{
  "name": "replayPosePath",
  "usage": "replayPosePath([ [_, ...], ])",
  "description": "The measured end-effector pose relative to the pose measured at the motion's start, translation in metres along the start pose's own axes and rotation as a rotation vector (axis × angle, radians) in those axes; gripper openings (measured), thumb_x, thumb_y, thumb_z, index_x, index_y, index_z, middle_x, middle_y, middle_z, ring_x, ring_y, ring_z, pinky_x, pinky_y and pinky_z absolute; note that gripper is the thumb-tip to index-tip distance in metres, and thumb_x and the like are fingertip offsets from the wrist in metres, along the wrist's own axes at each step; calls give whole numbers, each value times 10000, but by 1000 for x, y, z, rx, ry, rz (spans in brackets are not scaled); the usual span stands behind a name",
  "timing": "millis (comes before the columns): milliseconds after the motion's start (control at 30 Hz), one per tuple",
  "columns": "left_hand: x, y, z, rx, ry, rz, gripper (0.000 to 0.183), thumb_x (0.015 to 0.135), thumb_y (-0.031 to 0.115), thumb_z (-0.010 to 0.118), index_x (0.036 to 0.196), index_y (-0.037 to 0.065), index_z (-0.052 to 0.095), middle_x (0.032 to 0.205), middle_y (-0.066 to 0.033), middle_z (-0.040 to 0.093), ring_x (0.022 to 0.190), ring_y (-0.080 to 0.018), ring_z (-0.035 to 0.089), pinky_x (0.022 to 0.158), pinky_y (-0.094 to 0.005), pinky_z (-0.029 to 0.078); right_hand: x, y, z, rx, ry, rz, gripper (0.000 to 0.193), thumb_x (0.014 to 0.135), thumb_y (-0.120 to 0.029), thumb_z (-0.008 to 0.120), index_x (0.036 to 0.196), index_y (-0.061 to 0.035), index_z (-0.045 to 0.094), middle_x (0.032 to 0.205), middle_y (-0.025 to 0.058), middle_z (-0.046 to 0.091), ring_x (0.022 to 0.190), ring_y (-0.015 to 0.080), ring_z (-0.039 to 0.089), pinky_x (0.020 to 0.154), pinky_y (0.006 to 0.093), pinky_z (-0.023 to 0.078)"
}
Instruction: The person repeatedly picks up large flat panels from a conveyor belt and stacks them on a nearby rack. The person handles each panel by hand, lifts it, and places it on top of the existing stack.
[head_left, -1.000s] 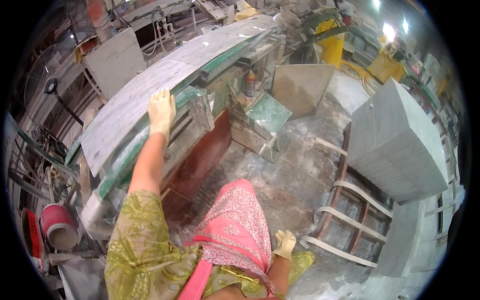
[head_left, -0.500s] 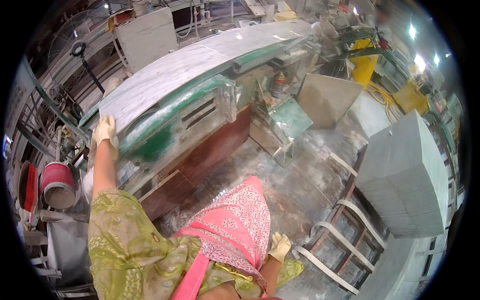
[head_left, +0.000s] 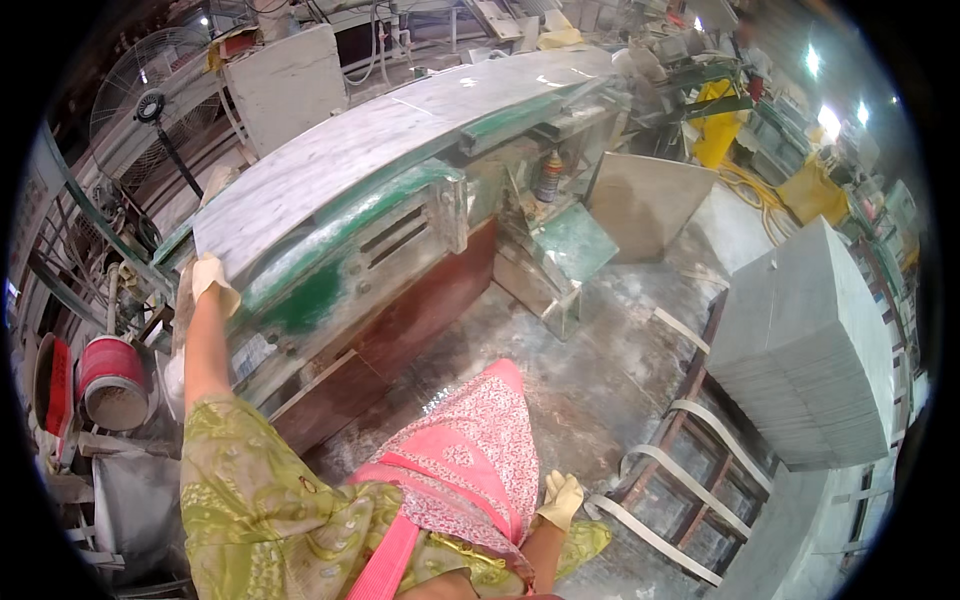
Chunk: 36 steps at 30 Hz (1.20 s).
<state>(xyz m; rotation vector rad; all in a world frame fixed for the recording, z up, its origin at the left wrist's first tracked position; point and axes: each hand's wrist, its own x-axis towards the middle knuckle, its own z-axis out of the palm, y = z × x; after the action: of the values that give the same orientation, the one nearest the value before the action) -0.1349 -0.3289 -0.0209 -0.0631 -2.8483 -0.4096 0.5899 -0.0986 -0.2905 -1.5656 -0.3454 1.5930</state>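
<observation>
A long white-grey stone slab lies on a green metal machine bed running from near left to far right. My left hand, in a cream glove, is at the slab's near left end. Its fingers bend around the end edge, and their tips are hidden. Lower in the view, my right hand, also gloved, hangs beside my pink patterned apron. Nothing is in it, and its fingers are loosely apart.
To the right, a tall stack of grey-white slabs stands by a rusty metal frame with pale straps. Spray can and leaning board are beyond the bed. Left are a red bucket and a fan.
My left hand has shifted slightly down toward me at the slab's end, and its fingers show less. My right hand stays low by the apron. The view has turned slightly.
</observation>
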Motion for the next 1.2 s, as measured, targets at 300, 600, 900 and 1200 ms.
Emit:
replayPosePath([
  [300,-18,15,-13,-36,35,-178,648,956,428,265,1132,-72,637,1163,-299,616,1145,-420,582,989,-480,433,-9,-2,8,3,3,-17,522,954,-287,500,1335,48,376,1180,257,599,1004,339,633,910,396,526],
  [600,-48,47,-48,-179,-39,-323,656,960,428,217,1217,-33,606,1240,-270,598,1177,-403,571,998,-487,431,-10,-4,6,22,20,22,492,942,-256,509,1328,24,385,1187,218,592,1025,312,609,947,402,497],
  [900,-56,52,-40,61,102,13,572,945,349,277,1053,-72,648,1141,-309,616,1116,-410,592,945,-482,464,9,15,-6,39,8,-28,437,943,-266,529,1283,-8,437,1130,212,632,952,304,645,872,406,520],
  [1200,106,-118,56,-247,-233,92,543,885,304,580,1343,28,487,1339,-184,556,1248,-336,519,1034,-415,415,13,11,5,28,8,-13,360,941,-212,531,1217,9,465,1029,222,667,820,297,677,757,401,552],
])
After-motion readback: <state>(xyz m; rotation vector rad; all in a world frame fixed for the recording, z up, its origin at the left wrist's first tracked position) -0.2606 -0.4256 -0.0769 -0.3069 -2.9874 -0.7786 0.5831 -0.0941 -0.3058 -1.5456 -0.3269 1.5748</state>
